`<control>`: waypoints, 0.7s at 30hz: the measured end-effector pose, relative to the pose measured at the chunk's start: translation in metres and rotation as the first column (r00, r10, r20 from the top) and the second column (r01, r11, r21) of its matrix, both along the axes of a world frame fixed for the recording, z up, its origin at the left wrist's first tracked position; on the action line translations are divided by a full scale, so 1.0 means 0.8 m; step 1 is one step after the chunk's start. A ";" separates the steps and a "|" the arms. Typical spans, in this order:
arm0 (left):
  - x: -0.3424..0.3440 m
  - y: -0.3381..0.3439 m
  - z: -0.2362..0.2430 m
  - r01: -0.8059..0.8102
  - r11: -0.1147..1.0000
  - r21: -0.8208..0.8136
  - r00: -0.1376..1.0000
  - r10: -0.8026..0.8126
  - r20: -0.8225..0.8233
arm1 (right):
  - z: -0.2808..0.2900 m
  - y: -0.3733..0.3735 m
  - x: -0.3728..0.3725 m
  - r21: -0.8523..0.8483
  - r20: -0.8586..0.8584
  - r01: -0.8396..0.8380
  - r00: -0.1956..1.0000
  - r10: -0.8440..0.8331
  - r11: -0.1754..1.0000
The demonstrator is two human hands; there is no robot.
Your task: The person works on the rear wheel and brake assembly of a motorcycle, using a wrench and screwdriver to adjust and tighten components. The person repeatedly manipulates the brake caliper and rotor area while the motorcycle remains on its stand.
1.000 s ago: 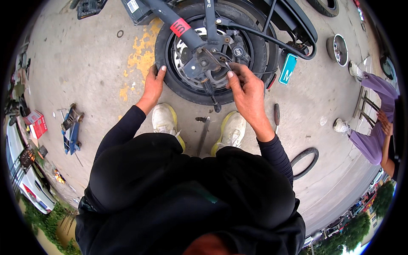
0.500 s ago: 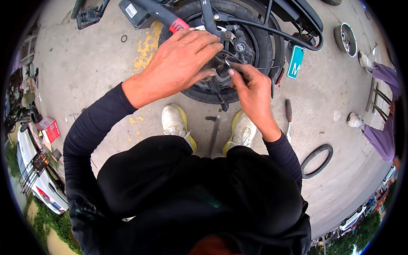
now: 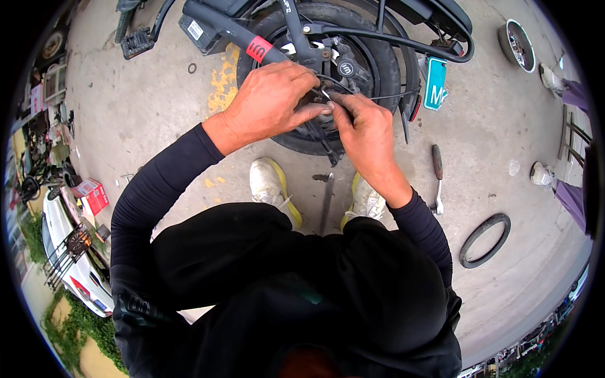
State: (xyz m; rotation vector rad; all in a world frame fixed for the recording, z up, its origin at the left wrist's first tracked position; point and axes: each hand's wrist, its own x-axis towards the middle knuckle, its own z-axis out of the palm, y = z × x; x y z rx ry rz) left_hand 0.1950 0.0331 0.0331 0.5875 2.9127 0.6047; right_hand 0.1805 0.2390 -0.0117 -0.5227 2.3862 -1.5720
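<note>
In front of me lies the black wheel (image 3: 395, 69) of an electric bike, with its frame tube (image 3: 217, 28) and hub parts around it. My left hand (image 3: 268, 97) reaches in at the hub, its fingers curled in and thumb pointing toward my right hand; what the fingertips grip is hidden. My right hand (image 3: 367, 126) pinches a small shiny metal piece (image 3: 325, 94) between thumb and forefinger, close to the hub. The two thumbs nearly meet. A thin black cable (image 3: 391, 97) runs right from the hub behind my right hand. The bike's kickstand (image 3: 329, 151) points down below the hands.
A long metal bar (image 3: 327, 205) lies between my shoes. On the right are a ratchet wrench (image 3: 437, 179), a black rubber ring (image 3: 485, 240), a metal bowl (image 3: 517, 46) of small parts and a teal plate (image 3: 435, 84). Another person's shoe (image 3: 542, 175) is at far right.
My left hand has drawn down and inward, its thumb now closer to my right thumb. The right hand has shifted slightly left with the metal piece. The whole view has shifted a little.
</note>
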 end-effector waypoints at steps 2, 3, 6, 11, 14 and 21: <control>0.000 0.004 -0.002 0.004 1.000 0.010 0.997 -0.004 -0.071 | -0.002 -0.001 0.003 -0.008 -0.009 0.018 1.000 -0.018 1.000; 0.000 0.005 -0.004 0.007 1.000 0.016 0.994 -0.006 -0.106 | -0.001 -0.002 0.001 0.008 -0.017 -0.002 1.000 0.002 1.000; 0.003 0.003 -0.010 -0.007 0.999 0.049 0.992 0.013 -0.122 | 0.006 0.002 -0.014 0.061 -0.004 -0.061 0.998 0.061 0.996; 0.005 -0.006 0.004 -0.126 0.988 0.092 0.992 0.124 0.030 | 0.019 0.009 -0.047 0.101 0.075 -0.143 0.988 0.135 0.985; 0.002 -0.036 0.006 -0.137 0.987 0.087 0.990 0.139 -0.018 | 0.018 0.009 -0.045 0.083 0.047 -0.142 0.989 0.139 0.986; 0.017 -0.072 -0.010 -0.338 0.920 0.200 0.929 0.291 0.230 | -0.018 0.006 -0.007 -0.189 0.417 0.202 0.902 -0.108 0.961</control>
